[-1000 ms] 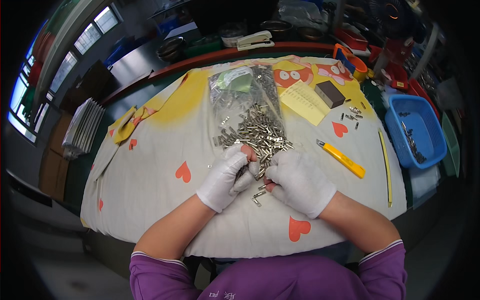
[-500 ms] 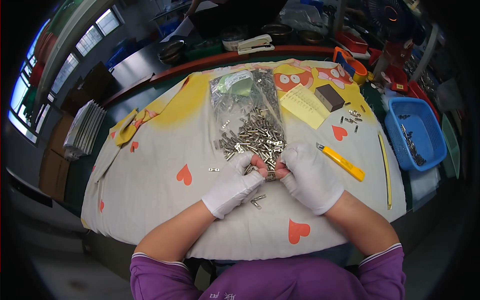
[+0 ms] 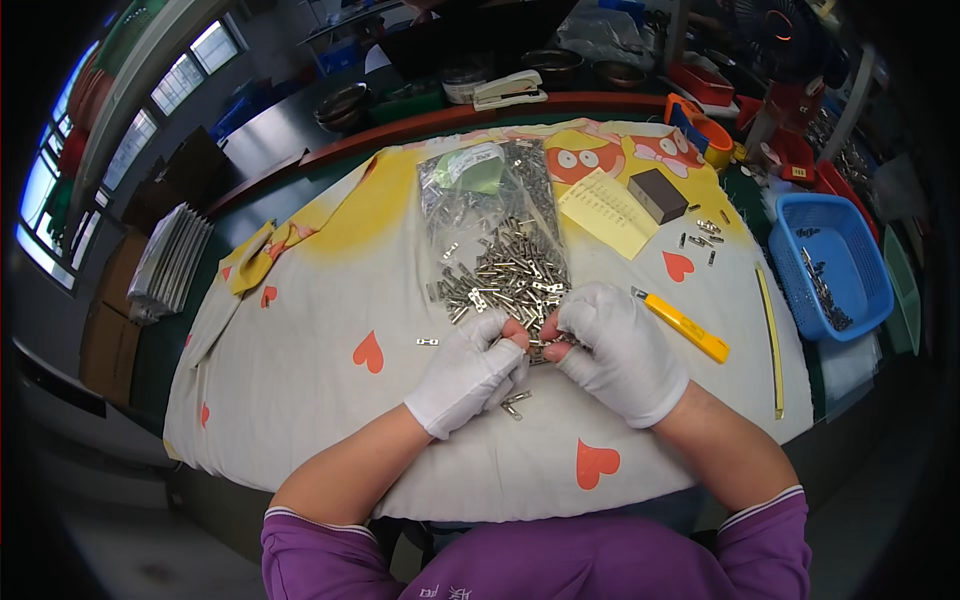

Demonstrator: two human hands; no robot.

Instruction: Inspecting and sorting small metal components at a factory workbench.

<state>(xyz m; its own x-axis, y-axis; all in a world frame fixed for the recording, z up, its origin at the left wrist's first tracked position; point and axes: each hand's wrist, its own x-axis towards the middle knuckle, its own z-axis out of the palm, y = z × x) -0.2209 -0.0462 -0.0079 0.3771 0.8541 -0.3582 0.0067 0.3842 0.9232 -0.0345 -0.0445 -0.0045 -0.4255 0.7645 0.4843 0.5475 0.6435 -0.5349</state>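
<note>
Both my hands wear white gloves with bare fingertips and meet at the near end of a heap of small silver metal pieces (image 3: 520, 262). My left hand (image 3: 462, 372) is closed in a pinch, and so is my right hand (image 3: 622, 358) facing it. Between their fingertips shows a small metal piece (image 3: 536, 344), partly hidden by the fingers. The heap spills from a clear plastic bag (image 3: 440, 222) lying flat with its far part still full. One loose metal piece (image 3: 427, 342) lies left of my left hand, and a few more (image 3: 515, 405) lie just below the hands.
A yellow utility knife (image 3: 685, 326) lies right of my right hand. Beyond it are a yellow paper slip (image 3: 608, 212), a dark block (image 3: 658, 195) and scattered metal pieces. A blue basket (image 3: 785, 270) stands at the right edge, a stapler (image 3: 508, 90) at the back.
My right fingertips have shifted slightly left, closer to the left ones, and a bit of metal shows between them. The left hand has hardly moved.
</note>
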